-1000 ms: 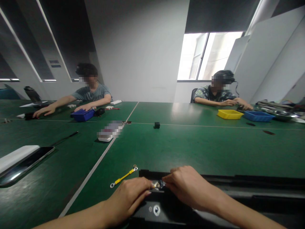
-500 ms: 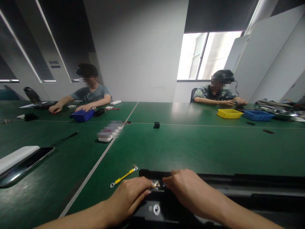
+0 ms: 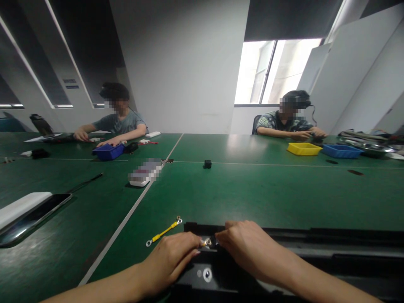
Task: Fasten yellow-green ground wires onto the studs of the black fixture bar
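My left hand [image 3: 175, 254] is closed, its thumb and fingers pinching a small metal ring terminal [image 3: 208, 242] with a yellowish tint beside it. Just to the right, my right hand [image 3: 241, 244] has its fingers pressed together at the other side of the ring; whatever lies in them is hidden. Both hands are over the end of a long black metal frame [image 3: 227, 275], which has a round bright fitting [image 3: 207, 275] on its near face. A short yellow cable [image 3: 165, 231] with ring terminals at its ends lies on the table just beyond my left hand.
On the green table [image 3: 268, 193] are a phone [image 3: 34, 221], a white device [image 3: 145, 172] and a small black cube [image 3: 207, 164]. Blue [image 3: 109, 152] and yellow [image 3: 304, 149] trays stand farther off. Two people sit across the table, their hands near small parts.
My hands stay almost in place at the ring terminal. The view has shifted very slightly. Across the table, the left person's hand has moved inward from a red item.
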Demonstrator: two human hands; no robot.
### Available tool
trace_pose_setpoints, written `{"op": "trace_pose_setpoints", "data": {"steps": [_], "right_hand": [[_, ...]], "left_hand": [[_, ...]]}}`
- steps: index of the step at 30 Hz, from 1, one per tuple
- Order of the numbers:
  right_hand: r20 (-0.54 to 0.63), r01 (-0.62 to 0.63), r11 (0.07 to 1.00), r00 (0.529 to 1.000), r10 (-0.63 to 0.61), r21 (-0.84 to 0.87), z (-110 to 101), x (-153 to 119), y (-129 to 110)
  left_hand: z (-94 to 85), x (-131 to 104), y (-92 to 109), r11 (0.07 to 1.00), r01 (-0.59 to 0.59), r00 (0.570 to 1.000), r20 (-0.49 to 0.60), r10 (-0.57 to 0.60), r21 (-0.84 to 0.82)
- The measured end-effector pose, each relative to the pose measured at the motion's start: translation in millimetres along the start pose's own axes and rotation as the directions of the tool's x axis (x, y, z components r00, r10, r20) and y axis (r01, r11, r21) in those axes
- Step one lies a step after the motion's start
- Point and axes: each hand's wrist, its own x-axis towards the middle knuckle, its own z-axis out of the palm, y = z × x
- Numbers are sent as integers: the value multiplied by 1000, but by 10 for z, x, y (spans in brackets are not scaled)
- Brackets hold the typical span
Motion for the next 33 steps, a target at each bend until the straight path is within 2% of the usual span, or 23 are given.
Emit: {"op": "trace_pose_setpoints", "data": {"steps": [7,14,20,25,33], "right_hand": [[-24,-38,998,999,39,51,0,29,68],[-27,50,998,998,-51,-33,-36,48,125],[-62,77,993,995,-83,-94,-30,49,161],[-61,140,988,988,-144,-72,-26,57,199],[-72,173,984,982,-175,-27,-64,77,224]], "left_hand": [[5,3,-11,1000,-10,1000,1,10,-4],[17,-1,-18,1000,1,1000,4,-1,-13],[8,1,-11,1000,9,1000,4,-9,-14],[-1,17,-6,1000,-3,1000,-1,3,-9],[-3,10,-2,1000,-4,1000,-1,4,5]]}}
